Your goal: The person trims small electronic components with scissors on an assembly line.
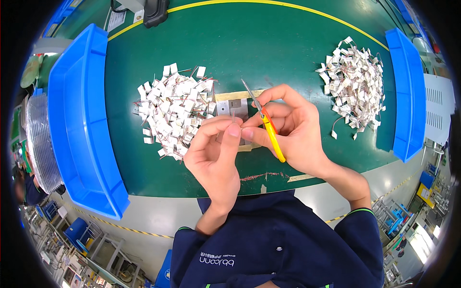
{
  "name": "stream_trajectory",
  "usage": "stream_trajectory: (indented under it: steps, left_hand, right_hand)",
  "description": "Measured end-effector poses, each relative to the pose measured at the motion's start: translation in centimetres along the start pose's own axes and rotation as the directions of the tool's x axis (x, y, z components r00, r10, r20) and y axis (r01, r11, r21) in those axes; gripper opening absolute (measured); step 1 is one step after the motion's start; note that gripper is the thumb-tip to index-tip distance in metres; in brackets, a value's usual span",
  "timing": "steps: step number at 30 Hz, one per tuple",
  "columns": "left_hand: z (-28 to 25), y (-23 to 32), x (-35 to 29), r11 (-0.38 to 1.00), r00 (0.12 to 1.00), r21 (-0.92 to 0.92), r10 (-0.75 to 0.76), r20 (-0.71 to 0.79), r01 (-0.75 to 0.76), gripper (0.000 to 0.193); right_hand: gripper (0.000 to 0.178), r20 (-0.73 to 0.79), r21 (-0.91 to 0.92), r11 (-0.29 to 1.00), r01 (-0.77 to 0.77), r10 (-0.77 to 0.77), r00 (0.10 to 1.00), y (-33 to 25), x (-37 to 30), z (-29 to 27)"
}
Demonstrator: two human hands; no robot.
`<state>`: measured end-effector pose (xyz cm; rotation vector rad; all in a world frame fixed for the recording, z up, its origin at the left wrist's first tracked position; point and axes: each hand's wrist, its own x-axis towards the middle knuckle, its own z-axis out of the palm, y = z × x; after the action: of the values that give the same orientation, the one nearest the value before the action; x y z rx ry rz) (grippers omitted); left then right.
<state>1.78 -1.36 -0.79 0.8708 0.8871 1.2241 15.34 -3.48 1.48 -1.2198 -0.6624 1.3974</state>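
Note:
My left hand [215,149] is closed in a pinch, thumb against forefinger, and a short thin wire [233,116] sticks up from between the fingertips. Whatever else it grips there is hidden. My right hand [300,129] holds a slim pointed tool with yellow-and-orange handles [273,139], its metal tip angled up and to the left. The right thumb tip meets the left fingertips. Beneath and just beyond both hands lies a metal block fixture [223,107], partly covered by them. Left of it spreads a heap of white connectors with short wires [168,110].
A second heap of white wired connectors [355,81] lies at the right of the green table [269,53]. Blue trays stand at the left [79,120] and right [406,96] edges. Yellowish tape [230,96] borders the fixture. A black object [156,12] sits at the far left.

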Motion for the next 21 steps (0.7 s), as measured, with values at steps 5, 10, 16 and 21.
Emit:
stream_trajectory:
  steps: [5, 10, 16, 21]
  left_hand:
    - [-0.1, -0.3, -0.1, 1.000, 1.000, -0.004, 0.022, -0.012, -0.022, 0.006]
    - [0.0, 0.3, -0.2, 0.999, 1.000, 0.046, -0.014, -0.024, 0.015, 0.009]
    - [-0.3, 0.8, -0.2, 0.998, 0.999, 0.061, -0.028, -0.016, 0.029, 0.007]
    - [-0.7, 0.7, -0.3, 0.999, 0.999, 0.039, -0.032, 0.004, 0.032, 0.006]
  right_hand:
    - [0.039, 0.025, -0.038, 0.999, -0.002, 0.003, 1.000, 0.0, 0.0, 0.0]
    - [0.041, 0.065, -0.077, 0.997, 0.020, -0.015, 0.998, -0.2, -0.1, 0.0]
    - [0.040, 0.122, -0.110, 0.993, 0.041, -0.027, 0.992, 0.0, -0.1, -0.1]
    - [0.038, 0.194, -0.105, 0.994, 0.023, -0.002, 0.981, -0.3, 0.2, -0.9]
